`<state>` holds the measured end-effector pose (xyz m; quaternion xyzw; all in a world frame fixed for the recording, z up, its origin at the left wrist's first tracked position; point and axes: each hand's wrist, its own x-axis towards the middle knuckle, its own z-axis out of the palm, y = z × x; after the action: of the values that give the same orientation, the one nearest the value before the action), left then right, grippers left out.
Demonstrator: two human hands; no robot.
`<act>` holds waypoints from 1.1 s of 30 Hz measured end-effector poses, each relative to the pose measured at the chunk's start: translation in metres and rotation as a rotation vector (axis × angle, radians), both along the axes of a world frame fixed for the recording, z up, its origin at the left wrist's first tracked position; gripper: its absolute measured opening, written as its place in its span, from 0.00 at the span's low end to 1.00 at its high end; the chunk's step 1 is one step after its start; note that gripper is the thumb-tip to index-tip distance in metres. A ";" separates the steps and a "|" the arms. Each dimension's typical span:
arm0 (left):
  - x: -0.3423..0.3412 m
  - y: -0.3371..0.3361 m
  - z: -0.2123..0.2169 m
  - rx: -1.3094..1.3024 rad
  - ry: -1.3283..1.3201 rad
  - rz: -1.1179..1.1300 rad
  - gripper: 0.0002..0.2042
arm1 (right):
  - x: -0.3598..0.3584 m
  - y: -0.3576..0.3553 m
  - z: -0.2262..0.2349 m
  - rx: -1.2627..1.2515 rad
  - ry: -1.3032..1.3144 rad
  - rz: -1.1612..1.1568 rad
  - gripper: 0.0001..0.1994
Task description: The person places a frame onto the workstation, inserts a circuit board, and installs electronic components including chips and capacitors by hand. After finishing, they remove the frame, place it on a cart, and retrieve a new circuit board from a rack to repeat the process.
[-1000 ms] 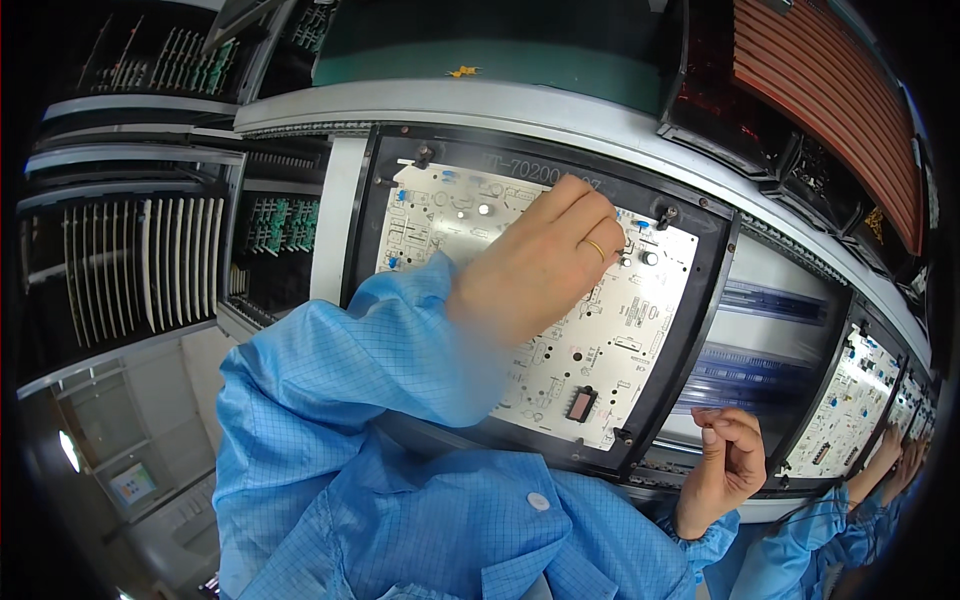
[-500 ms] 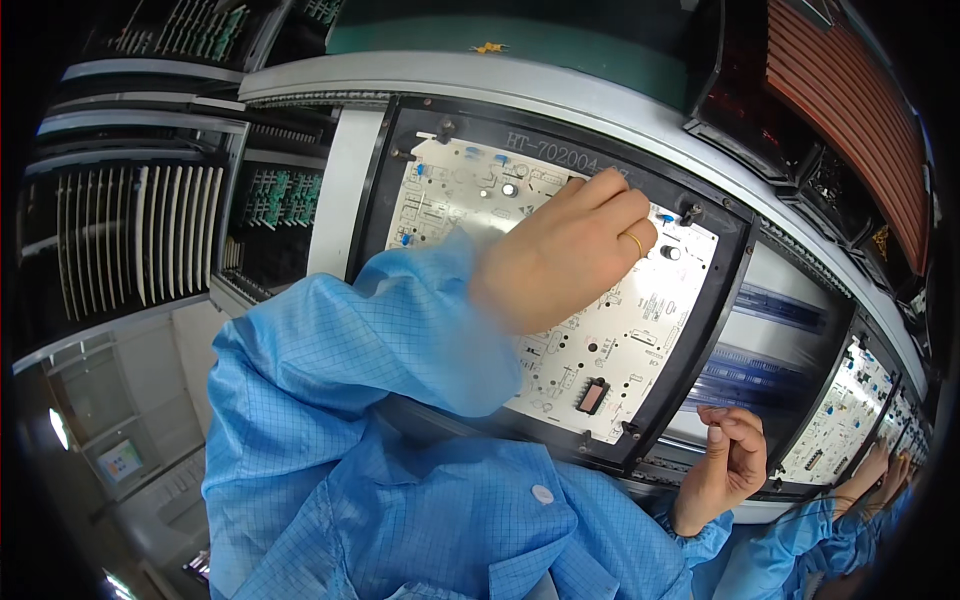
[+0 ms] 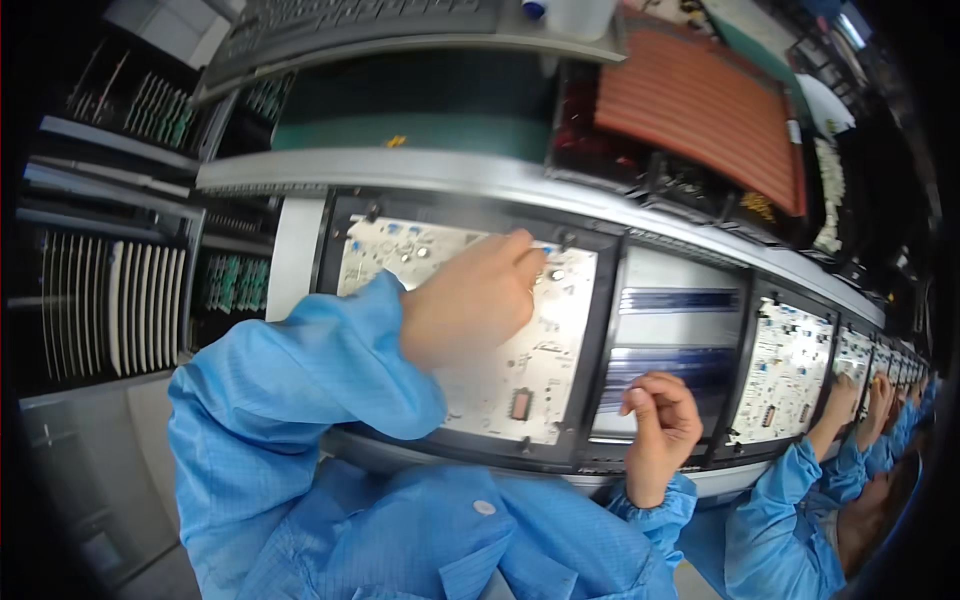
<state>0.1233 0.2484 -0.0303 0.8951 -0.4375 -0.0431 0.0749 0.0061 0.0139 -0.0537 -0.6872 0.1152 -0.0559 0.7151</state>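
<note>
Head view: one moment at a conveyor line, logged from my remote station.
Left hand (image 3: 470,300): fingers bunched narrow, tips pressed down on the upper right part of the white circuit board (image 3: 500,385) — whether a small part is pinched there I cannot tell.
Right hand (image 3: 660,420): loosely curled, holding nothing I can see, resting at the lower right corner of the black carrier frame (image 3: 595,380).
Board position: lying flat in that frame, directly ahead of me, partly covered by my blue sleeve (image 3: 300,390).
Board axis: long side runs left to right along the line, tilting down toward the right; face up.
Progress: board seated and many parts already on it; I judge the placing mid-way — hand not yet lifted.
Neighbours: next board (image 3: 785,370) to the right, tended by another person's hand (image 3: 840,395).
</note>
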 end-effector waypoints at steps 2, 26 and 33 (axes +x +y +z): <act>0.012 -0.016 0.021 -0.059 -0.034 0.021 0.09 | -0.003 -0.001 0.000 0.043 -0.014 0.030 0.05; 0.295 -0.165 -0.002 -0.215 -0.711 0.675 0.14 | -0.004 -0.003 -0.003 0.131 -0.006 0.110 0.08; 0.294 -0.170 -0.002 -0.390 -0.795 0.662 0.14 | 0.011 -0.001 -0.011 -0.119 -0.060 0.199 0.09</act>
<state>0.4173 0.0784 -0.0319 0.9016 -0.1273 0.4060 0.0780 0.0168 0.0131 -0.0644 -0.7345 0.0214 -0.0122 0.6781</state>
